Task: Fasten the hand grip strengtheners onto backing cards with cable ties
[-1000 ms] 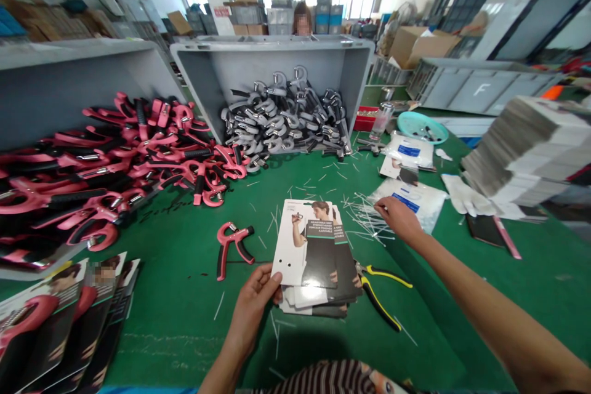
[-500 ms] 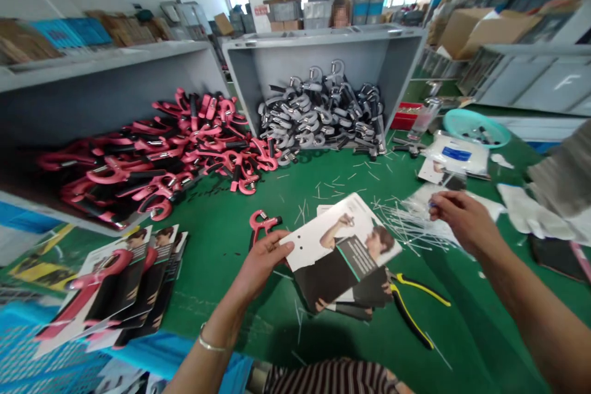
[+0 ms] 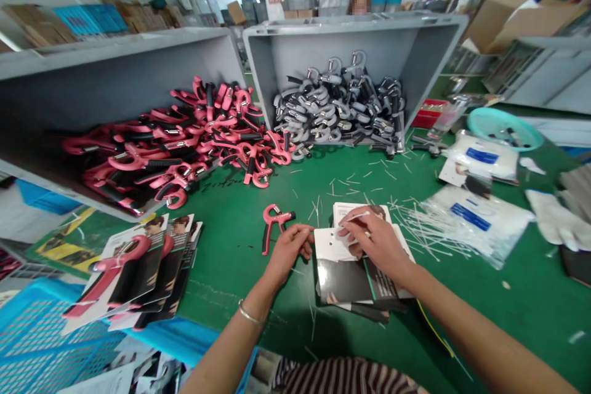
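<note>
A printed card with two small holes lies over a stack of similar cards. My left hand has its fingertips pinched at the card's upper left corner. Over the card, my right hand pinches a thin white cable tie; its fingers hide part of the print. Left of the stack rests one pink-and-black hand grip strengthener. Yellow-handled pliers are mostly covered by my right forearm. Loose white cable ties spread to the right of the cards.
Pink hand grips fill a grey bin at left; grey ones fill another ahead. Carded pink grips lie front left above a blue basket. Plastic bags, a turquoise bowl and gloves sit at right. A person is beyond.
My right hand has moved left from the cable tie pile to above the card, with a tie in it. The card has turned straighter and lowered over the stack. The view has shifted slightly.
</note>
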Motion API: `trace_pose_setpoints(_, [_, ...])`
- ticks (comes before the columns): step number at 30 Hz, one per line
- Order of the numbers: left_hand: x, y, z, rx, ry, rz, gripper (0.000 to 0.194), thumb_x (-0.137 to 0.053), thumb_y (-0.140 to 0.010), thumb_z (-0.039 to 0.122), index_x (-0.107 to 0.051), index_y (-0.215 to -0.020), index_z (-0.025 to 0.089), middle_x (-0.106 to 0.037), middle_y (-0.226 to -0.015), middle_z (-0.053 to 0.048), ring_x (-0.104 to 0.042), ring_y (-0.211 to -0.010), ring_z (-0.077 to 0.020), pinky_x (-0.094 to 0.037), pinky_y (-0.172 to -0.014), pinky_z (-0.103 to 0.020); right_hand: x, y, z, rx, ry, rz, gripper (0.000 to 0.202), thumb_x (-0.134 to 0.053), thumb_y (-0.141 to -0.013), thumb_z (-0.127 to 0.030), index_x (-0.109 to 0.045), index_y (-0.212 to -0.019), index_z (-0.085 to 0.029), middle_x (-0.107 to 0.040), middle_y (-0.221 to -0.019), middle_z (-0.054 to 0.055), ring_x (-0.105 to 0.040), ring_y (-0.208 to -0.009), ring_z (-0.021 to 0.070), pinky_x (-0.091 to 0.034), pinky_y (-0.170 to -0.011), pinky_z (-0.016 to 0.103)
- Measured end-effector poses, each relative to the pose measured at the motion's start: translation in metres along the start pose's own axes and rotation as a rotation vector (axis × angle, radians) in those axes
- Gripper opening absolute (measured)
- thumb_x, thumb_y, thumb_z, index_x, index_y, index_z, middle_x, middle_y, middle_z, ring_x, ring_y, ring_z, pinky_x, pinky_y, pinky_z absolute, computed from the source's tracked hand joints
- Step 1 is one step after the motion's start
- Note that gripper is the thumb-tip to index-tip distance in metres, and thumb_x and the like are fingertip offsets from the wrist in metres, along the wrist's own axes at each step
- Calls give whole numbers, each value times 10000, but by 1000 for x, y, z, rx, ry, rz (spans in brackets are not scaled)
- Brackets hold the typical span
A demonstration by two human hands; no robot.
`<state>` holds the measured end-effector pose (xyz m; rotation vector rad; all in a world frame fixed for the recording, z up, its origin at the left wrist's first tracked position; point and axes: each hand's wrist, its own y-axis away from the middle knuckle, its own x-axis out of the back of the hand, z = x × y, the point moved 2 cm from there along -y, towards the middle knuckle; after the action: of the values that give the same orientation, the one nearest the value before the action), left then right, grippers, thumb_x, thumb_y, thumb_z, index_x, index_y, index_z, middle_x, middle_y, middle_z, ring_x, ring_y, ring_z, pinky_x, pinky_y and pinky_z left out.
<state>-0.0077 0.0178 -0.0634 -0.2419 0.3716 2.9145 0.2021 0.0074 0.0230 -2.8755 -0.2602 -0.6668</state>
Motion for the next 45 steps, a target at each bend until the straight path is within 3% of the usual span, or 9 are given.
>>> trace_pose_setpoints(8, [-21, 0, -14, -44, 53, -64, 337, -752, -736, 348, -659, -1012, 178, -703, -947, -38, -642, -860, -182, -495, -820, -289, -14, -4, 23, 99, 243, -41, 96, -490, -970, -278, -575, -970, -234, -658, -926, 36, -616, -858, 206, -462, -792, 346])
trace_pose_setpoints(12, [-31, -8, -18, -53, 86, -59, 293, -767, -692, 305, -646, -929, 180, -697, -898, -17, -630, -822, -177, -485, -774, -274, -19, -6, 20, 189, 235, -88, 81, -511, -944, -220, -588, -918, -229, -629, -951, 49, -574, -939, 222, -438, -849, 363])
trace_pose_setpoints(19, [-3, 20, -12, -144, -344, -63, 113, -615, -835, 259, -702, -842, 186, -638, -820, -27, -580, -750, -165, -452, -737, -263, -9, -4, 24, 55, 101, -91, 63, -532, -933, -234, -592, -916, -227, -606, -873, 13, -567, -786, 173, -433, -713, 291])
trace_pose_setpoints(22, [8, 42, -15, -101, -342, -155, 157, -596, -865, 278, -724, -920, 204, -627, -901, -39, -608, -723, -161, -476, -735, -278, -11, -3, 26, 95, 133, -117, 72, -540, -928, -218, -606, -901, -225, -617, -885, 19, -569, -818, 179, -427, -739, 297])
trace_pose_setpoints(24, [10, 49, -18, -98, -296, -113, 161, -620, -861, 299, -725, -942, 208, -624, -948, -48, -618, -706, -159, -488, -729, -286, -13, -4, 27, 126, 167, -114, 79, -541, -923, -202, -612, -895, -222, -625, -888, 24, -570, -841, 184, -420, -757, 302])
trace_pose_setpoints(28, [-2, 37, -20, -232, -284, 69, 127, -642, -856, 288, -734, -869, 201, -632, -974, -58, -621, -867, -186, -474, -820, -288, -16, -6, 25, 133, 216, -91, 66, -545, -913, -191, -605, -906, -218, -623, -869, 15, -567, -831, 177, -406, -746, 288])
trace_pose_setpoints(31, [-18, 17, -21, -265, -197, 20, 144, -649, -838, 257, -756, -915, 199, -675, -1030, -64, -611, -994, -212, -454, -923, -319, -18, -8, 22, 113, 289, -85, 54, -549, -894, -181, -595, -899, -210, -614, -820, 2, -549, -751, 161, -382, -686, 271])
trace_pose_setpoints(35, [-28, 2, -26, -192, -32, -45, 287, -667, -803, 250, -741, -1077, 206, -718, -1049, -53, -642, -956, -216, -478, -924, -357, -21, -9, 18, 81, 403, -72, 50, -540, -872, -168, -578, -872, -200, -592, -749, -9, -511, -664, 150, -336, -621, 267])
trace_pose_setpoints(45, [-25, 25, -14, -325, -206, -8, 252, -645, -839, 228, -763, -1061, 222, -701, -1099, -59, -618, -958, -206, -461, -940, -337, -18, -3, 20, 248, 242, -97, 211, -445, -910, -106, -629, -940, -206, -637, -923, 33, -574, -873, 184, -404, -801, 300])
